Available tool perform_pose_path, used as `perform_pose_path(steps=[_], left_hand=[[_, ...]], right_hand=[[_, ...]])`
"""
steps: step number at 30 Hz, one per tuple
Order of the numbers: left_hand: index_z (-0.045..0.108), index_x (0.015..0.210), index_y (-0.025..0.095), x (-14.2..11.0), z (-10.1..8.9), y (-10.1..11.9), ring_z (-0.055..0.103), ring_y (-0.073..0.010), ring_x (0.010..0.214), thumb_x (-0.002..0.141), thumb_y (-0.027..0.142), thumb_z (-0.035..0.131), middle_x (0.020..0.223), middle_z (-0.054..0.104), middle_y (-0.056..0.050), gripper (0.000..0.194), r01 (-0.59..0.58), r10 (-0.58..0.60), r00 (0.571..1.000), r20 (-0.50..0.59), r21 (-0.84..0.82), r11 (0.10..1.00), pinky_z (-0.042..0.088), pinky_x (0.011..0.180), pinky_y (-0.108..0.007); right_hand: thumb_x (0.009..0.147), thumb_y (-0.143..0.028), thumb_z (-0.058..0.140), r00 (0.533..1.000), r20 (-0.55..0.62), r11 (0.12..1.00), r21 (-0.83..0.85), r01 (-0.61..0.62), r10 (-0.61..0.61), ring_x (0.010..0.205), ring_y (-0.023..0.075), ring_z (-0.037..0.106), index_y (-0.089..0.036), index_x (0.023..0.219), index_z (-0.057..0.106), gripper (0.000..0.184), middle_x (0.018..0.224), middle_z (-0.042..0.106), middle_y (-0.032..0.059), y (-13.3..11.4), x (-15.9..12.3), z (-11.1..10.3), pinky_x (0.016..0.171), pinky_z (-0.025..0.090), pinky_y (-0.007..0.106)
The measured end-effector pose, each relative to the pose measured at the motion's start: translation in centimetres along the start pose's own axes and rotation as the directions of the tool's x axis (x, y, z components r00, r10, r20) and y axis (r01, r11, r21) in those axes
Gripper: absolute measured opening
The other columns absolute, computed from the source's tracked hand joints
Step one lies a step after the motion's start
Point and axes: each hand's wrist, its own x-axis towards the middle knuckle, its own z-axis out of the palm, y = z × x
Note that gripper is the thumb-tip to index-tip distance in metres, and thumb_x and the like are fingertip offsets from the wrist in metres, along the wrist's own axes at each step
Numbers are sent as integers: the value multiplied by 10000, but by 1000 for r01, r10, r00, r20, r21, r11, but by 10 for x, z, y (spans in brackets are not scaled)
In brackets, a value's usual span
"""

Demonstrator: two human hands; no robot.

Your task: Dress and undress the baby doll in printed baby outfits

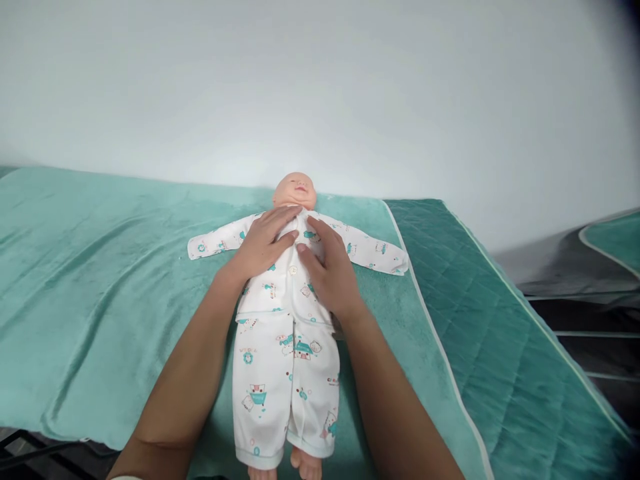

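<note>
A baby doll [295, 191] lies face up, its head toward the wall and its bare feet toward me. It wears a white printed baby top [265, 293] with the sleeves spread to both sides, and matching trousers [263, 380]. My left hand [267, 241] lies flat on the upper chest of the top, fingers extended toward the neck. On the other side of the front opening rests my right hand [327, 267], fingers stretched out and slightly apart on the cloth. A button [293, 270] shows between the hands. The doll's own hands are hidden inside the sleeves.
Under the doll is a light green blanket [100, 300], wrinkled on the left. A darker quilted cover [500, 347] extends to the right. Behind stands a pale wall [320, 87]. Metal bars [595, 333] show at the right, and a dark frame [45, 453] at lower left.
</note>
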Motion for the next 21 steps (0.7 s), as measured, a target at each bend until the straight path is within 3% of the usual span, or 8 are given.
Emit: perform_pose_path(steps=[9,15,18,21], left_hand=[[528,1429,291,-3,3,-4,439,-229,1420,973,325,486,1489,541,-42,459,24,-24,999,-33,7,1000,331,1213,-437],[574,1392,279,-3,1,-5,433,-210,1439,994,351,476,1500,541,-37,416,-51,50,999,-21,-41,998,295,1239,-424],[621,1333,269,-8,0,-5,444,-202,1431,1003,393,463,1489,555,-41,387,-44,41,998,-42,-71,997,303,1234,-421],[635,1306,257,-18,2,-12,463,-191,1415,1008,417,443,1473,571,-45,389,-3,-7,994,-110,-89,996,325,1225,-416]], right_hand=[[969,-481,536,996,87,999,25,-39,37,1360,261,483,-265,1416,542,497,1429,572,80,7,26,-2,1147,405,490],[958,-502,546,992,41,970,204,-129,123,1337,234,525,-235,1379,582,500,1442,565,87,20,23,2,1119,451,434],[969,-534,509,992,11,970,211,-125,126,1390,228,477,-213,1366,591,517,1485,528,98,33,20,2,1177,388,448],[1002,-537,423,996,-32,995,56,-87,89,1457,241,392,-229,1349,603,498,1521,492,95,50,14,-1,1225,272,521]])
